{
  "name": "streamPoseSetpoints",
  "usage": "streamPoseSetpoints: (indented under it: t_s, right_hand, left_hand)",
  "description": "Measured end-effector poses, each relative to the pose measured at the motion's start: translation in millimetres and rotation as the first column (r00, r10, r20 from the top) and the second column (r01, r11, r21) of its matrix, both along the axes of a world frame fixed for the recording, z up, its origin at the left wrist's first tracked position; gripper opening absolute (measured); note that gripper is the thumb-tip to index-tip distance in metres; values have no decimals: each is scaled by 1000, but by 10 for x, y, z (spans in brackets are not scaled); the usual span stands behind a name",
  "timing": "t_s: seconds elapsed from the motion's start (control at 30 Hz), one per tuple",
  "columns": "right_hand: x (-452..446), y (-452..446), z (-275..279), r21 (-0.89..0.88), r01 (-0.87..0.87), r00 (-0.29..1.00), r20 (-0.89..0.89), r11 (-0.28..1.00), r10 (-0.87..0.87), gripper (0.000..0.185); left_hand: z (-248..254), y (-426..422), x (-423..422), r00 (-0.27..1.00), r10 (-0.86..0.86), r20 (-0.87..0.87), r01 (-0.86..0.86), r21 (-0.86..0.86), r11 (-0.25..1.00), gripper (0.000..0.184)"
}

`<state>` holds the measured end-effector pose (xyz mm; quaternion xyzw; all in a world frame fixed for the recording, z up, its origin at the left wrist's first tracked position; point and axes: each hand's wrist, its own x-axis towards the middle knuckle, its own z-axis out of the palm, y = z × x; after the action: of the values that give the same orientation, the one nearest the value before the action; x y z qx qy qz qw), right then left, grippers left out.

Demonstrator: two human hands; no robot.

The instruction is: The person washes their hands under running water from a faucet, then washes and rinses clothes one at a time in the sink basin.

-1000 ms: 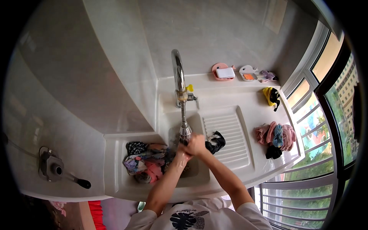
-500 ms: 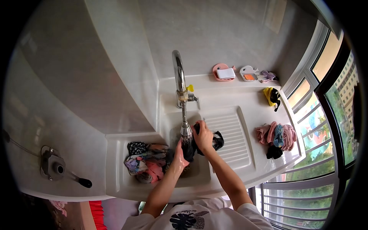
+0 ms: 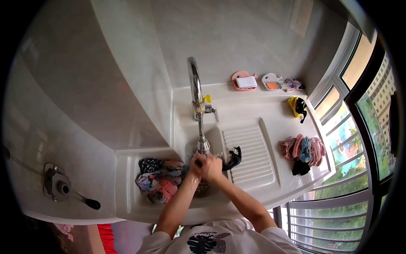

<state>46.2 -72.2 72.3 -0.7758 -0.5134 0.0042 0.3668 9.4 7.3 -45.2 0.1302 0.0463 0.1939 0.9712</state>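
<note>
Under the running tap (image 3: 203, 147) my left hand (image 3: 196, 164) and my right hand (image 3: 211, 166) are pressed together over the sink basin (image 3: 218, 199). Both are closed on a wet black garment (image 3: 233, 158), mostly hidden inside my fingers. One end of it sticks out past my right hand, onto the edge of the ribbed washboard (image 3: 256, 161). To the left of my left hand, a heap of patterned and coral-pink clothes (image 3: 163, 178) lies in the left part of the sink.
Rolled pink and blue cloths (image 3: 305, 148) sit on the right of the counter, with a black cloth (image 3: 300, 168) beside them. Behind are a yellow-and-black item (image 3: 297, 108), a pink soap dish (image 3: 242, 86) and a white one (image 3: 268, 79). Barred windows (image 3: 347, 139) border the right.
My hands have come together under the tap and bunched the black garment between them. My right hand has moved down and left, leaving one end of the garment trailing to the right.
</note>
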Motion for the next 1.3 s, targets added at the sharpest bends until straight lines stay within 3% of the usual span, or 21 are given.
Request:
streamPoseSetpoints:
  t_s: [0.03, 0.1, 0.17, 0.27, 0.33, 0.37, 0.4, 0.47, 0.57, 0.6, 0.63, 0.67, 0.7, 0.83, 0.93, 1.0, 1.07, 1.13, 1.17, 1.27, 1.3]
  right_hand:
    - [-109, -44, 27, -3, -69, 998, -14, 998, 69, 27]
    - [122, 34, -95, -74, -32, 999, 15, 997, 33, 33]
    - [381, 128, -277, -123, 61, 998, 10, 991, -60, 49]
    - [737, -1, 186, -198, -239, 940, -292, 951, 176, 70]
    - [812, -174, 96, -278, -392, 911, -248, 877, 328, 71]
    - [857, -226, 52, -360, -524, 852, -218, 772, 477, 72]
    - [924, -229, 26, -360, -526, 851, -213, 771, 480, 72]
    - [1081, -227, -42, -611, -256, 950, -15, 749, 312, 63]
    - [1401, -295, 100, -13, -271, 849, 468, 962, 246, 31]
    - [1383, -325, 138, -15, -269, 849, 468, 963, 244, 31]
    - [1362, -338, 157, -65, -236, 970, 46, 970, 239, 29]
    - [1326, -348, 190, -125, -229, 908, -384, 965, 166, 28]
    - [1201, -369, 491, -185, -231, 780, -622, 955, 69, 29]
    - [1074, -363, 601, 70, -238, 776, -587, 969, 232, 31]
    - [873, -331, 770, 67, -122, 577, -807, 990, 125, 26]
    - [814, -259, 644, 99, -64, 799, -591, 993, 111, 28]
    - [719, -223, 670, 97, -101, 818, -559, 990, 138, 32]
    - [596, -214, 713, 104, -131, 904, -397, 986, 162, 34]
    - [577, -197, 630, 156, -159, 936, -292, 975, 199, 40]
    - [480, -265, 928, -78, -192, 934, -319, 978, 158, 44]
    - [464, -267, 945, -93, -184, 964, -213, 979, 161, 42]
  left_hand:
    - [-26, -5, -35, 982, 7, 191, -13, 31, 999, 35]
    - [30, 63, -9, 994, -60, 89, 60, -5, 998, 35]
    - [402, 18, -32, 933, -35, -358, -5, -108, 994, 33]
    - [875, 159, -179, 956, 68, -287, -78, -23, 997, 23]
    - [834, 494, -312, 963, 202, -178, -213, -47, 976, 15]
    - [894, 603, -356, 912, 242, -331, -267, -30, 963, 16]
    - [857, 683, -404, 912, 247, -327, -270, -28, 962, 16]
    - [721, 796, -462, 915, 214, -342, -226, 6, 974, 17]
    - [839, 639, -544, 895, 266, -358, -281, 12, 960, 17]
    - [868, 588, -562, 884, 293, -365, -307, 20, 951, 17]
    - [810, 571, -563, 869, 284, -405, -295, 37, 955, 17]
    - [675, 576, -564, 868, 286, -407, -297, 36, 954, 17]
    - [500, 602, -563, 837, 241, -491, -209, 119, 971, 18]
    - [286, 420, -620, 710, 239, -662, 41, 378, 925, 36]
    - [382, 306, -630, 603, 273, -750, 267, 512, 816, 59]
    - [209, 310, -647, 761, 230, -607, 268, 616, 741, 67]
    - [563, 155, -617, 849, 156, -505, 214, 599, 772, 82]
    - [816, 64, -555, 893, 318, -319, 281, 946, 160, 96]
    - [972, -8, -530, 877, 402, -265, 291, 957, -6, 104]
    - [1182, -168, -397, 918, 322, -231, 182, 968, 175, 99]
    - [1029, -173, -342, 910, 370, -186, 236, 967, -92, 88]
